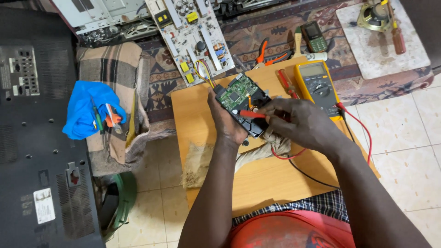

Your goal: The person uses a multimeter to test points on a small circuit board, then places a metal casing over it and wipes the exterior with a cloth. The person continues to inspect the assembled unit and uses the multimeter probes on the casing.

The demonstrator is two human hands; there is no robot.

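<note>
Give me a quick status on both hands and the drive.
Left hand grips black hard drive with green circuit board. Right hand holds red probe on board. Yellow multimeter alongside; nothing blocking.

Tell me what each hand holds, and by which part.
The left hand grips the black hard drive with green circuit board by its left edge. The right hand holds the red meter probe by its rear shaft.

two hands on show, left hand (226,120) and right hand (301,123). one hard drive (242,103), one red probe (251,114), one yellow multimeter (317,85), one big circuit board (193,34), one phone (314,36), one pair of orange pliers (268,54), one blue cloth (85,108), one speaker (374,14).
</note>
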